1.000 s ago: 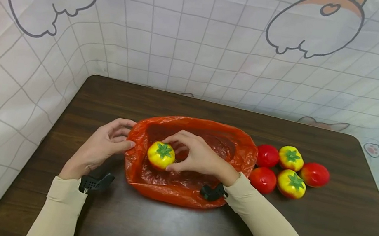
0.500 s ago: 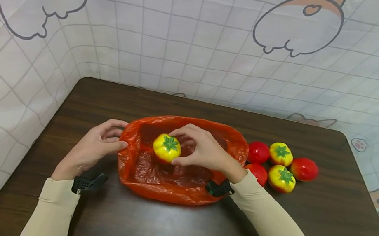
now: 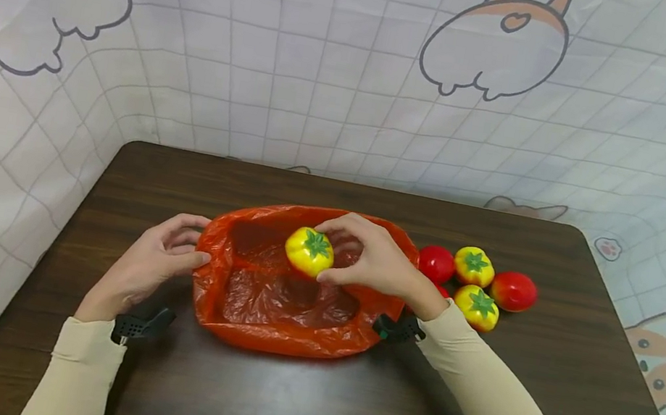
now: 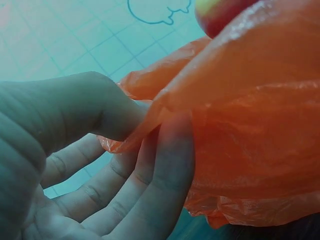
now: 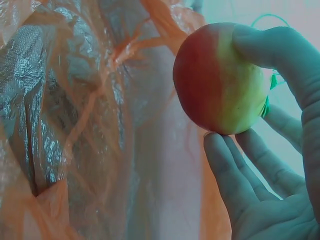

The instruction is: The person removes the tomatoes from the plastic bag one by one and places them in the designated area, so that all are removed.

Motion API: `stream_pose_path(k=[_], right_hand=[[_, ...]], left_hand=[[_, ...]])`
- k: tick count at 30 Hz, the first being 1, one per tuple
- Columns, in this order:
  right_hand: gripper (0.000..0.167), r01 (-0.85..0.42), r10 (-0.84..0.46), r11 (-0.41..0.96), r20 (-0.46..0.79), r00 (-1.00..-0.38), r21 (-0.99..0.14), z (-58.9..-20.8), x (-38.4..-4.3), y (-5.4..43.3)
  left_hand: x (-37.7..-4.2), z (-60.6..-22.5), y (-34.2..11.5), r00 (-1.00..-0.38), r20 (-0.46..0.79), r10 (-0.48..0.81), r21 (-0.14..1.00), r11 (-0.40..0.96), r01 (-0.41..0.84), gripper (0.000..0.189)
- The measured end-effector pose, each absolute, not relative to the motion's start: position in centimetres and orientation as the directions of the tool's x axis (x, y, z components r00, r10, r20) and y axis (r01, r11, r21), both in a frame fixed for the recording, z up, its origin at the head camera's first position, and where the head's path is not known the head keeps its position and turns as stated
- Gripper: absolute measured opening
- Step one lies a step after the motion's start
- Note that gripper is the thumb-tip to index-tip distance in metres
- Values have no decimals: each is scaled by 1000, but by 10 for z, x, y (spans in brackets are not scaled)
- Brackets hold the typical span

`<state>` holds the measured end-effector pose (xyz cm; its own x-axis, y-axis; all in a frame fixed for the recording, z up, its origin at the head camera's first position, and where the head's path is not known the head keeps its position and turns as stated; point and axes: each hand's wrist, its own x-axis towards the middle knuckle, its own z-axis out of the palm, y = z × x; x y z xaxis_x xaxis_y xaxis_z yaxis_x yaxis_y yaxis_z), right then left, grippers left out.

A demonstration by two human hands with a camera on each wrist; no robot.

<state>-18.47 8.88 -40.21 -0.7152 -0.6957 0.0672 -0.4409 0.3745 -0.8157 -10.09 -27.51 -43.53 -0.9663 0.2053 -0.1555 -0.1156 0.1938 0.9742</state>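
A red plastic bag (image 3: 291, 341) stands on the table with its mouth wide, facing up. At its left rim my left hand (image 3: 155, 258) pinches the film; in the left wrist view the bag's edge (image 4: 165, 100) lies between thumb and fingers. My right hand (image 3: 379, 259) holds a yellow-and-red toy fruit (image 3: 307, 253) with a green leafy cap over the bag's mouth. Thumb and fingertips grip that toy fruit (image 5: 220, 80) from opposite sides in the right wrist view, its red underside turned to the bag's crinkled inside (image 5: 85, 100).
Just right of the bag sits a cluster of toy fruits: two leafy yellow ones (image 3: 474, 265) and several red ones (image 3: 513, 291). My right forearm (image 3: 499, 397) partly hides a red one. A patterned white cloth (image 3: 332, 53) hangs behind the dark wooden table (image 3: 253, 407).
My right hand has lifted the toy fruit from low inside the bag and carried it rightward. The left hand stays at the bag's rim. The head view has shifted slightly.
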Motion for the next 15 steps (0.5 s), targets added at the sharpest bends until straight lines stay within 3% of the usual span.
stream_pose_path(k=[15], right_hand=[[64,-424,-606,381,125,-786,-822,-399,-190,147]], left_hand=[[-101,-434,-272,-967,-149,207,965,242,-97,59]])
